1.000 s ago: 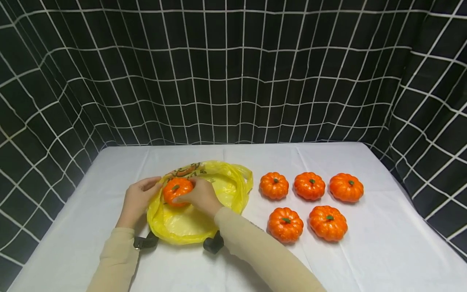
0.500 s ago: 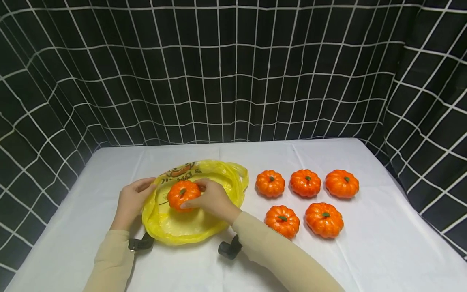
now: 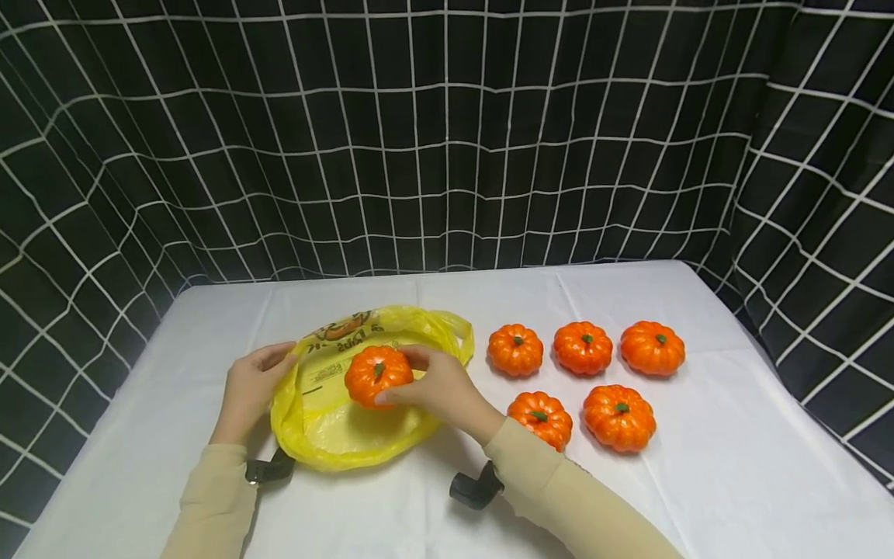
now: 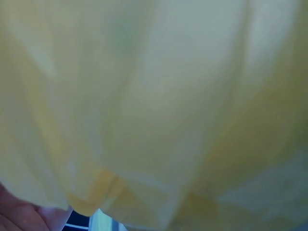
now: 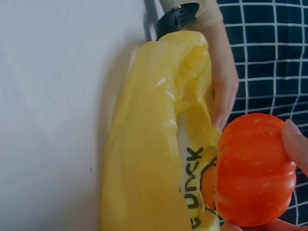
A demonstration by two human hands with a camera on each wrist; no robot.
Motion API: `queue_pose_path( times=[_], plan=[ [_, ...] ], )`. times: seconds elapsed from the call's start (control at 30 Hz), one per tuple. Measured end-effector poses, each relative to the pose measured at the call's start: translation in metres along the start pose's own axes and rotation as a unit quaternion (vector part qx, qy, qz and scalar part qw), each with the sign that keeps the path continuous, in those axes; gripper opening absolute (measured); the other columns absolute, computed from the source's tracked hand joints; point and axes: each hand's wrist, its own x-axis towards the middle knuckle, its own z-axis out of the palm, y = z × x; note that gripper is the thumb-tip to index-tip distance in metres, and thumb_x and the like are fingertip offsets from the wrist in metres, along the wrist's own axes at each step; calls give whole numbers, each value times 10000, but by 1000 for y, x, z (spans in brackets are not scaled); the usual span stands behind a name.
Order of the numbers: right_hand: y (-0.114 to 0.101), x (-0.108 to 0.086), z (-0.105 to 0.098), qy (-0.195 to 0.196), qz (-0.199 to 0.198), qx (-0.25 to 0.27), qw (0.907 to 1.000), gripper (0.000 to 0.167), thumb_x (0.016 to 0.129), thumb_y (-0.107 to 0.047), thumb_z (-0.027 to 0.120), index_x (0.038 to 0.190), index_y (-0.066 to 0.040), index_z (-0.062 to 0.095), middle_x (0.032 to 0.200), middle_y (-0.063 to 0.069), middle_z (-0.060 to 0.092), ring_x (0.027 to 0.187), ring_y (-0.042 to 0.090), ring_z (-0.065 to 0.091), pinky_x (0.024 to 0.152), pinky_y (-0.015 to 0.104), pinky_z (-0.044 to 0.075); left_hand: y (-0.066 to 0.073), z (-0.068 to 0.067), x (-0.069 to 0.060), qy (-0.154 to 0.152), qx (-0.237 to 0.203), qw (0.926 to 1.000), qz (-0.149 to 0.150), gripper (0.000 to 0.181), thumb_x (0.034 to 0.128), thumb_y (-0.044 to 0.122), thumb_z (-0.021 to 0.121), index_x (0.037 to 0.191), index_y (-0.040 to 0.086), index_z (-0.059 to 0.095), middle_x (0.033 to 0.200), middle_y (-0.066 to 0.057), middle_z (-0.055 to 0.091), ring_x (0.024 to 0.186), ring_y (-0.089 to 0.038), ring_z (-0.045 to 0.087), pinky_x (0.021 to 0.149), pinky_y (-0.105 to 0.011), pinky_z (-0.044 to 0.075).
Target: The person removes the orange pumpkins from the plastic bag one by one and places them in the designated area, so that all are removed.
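Observation:
A small orange pumpkin with a green stem is held between the thumb and fingers of my right hand, over the mouth of a yellow plastic bag. In the right wrist view the pumpkin looks ribbed and shiny, apart from the table. The bag lies on its base with its mouth spread wide and dark print inside its far wall. My left hand grips the bag's left rim; its fingertips are partly hidden by the plastic. The bag fills most of the left wrist view.
Several more pumpkins stand right of the bag in two rows, among them a back-row pumpkin and a front-row pumpkin. My right sleeve partly covers another front pumpkin. Behind the white table hangs a black grid cloth.
My right hand has carried the pumpkin rightward, from near the bag's left rim to the middle of its mouth. The left hand keeps its hold; the head view has shifted slightly.

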Motion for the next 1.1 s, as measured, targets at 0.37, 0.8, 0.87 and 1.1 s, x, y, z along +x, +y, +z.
queue_pose_path(
  times=[0.37, 0.8, 0.87, 1.1],
  plan=[
    [0, -14, -27, 363, 129, -84, 9992, 750, 686, -296, 909, 1345, -101, 610, 1343, 68, 650, 1283, 273, 582, 1081, 442, 495, 1, 0, -2, -3, -24, 10000, 45, 470, 1002, 334, 574, 1386, 63, 566, 1414, -179, 577, 1382, -348, 481, 1171, -475, 390],
    [8, -36, -60, 313, 152, 0, 9994, 799, 708, -299, 898, 1391, -70, 553, 1416, 102, 588, 1298, 314, 570, 1037, 436, 533, -2, 0, -1, 33, -93, 9999, 103, 474, 1003, 316, 577, 1400, 58, 551, 1409, -184, 580, 1358, -343, 511, 1147, -458, 425],
    [10, -41, -67, 370, 155, 4, 9992, 800, 711, -298, 899, 1391, -60, 552, 1418, 114, 586, 1299, 326, 572, 1046, 443, 526, -2, 1, 0, 18, -139, 9998, 127, 473, 1002, 316, 581, 1398, 60, 554, 1404, -185, 585, 1353, -339, 515, 1145, -454, 428],
    [14, -57, -91, 537, 215, -74, 9983, 838, 706, -318, 905, 1409, -57, 531, 1394, 151, 602, 1267, 305, 605, 1025, 411, 544, -3, 0, 0, -18, -120, 9999, 105, 468, 1000, 320, 586, 1399, 75, 557, 1408, -178, 584, 1369, -337, 499, 1169, -461, 398]
  ],
)
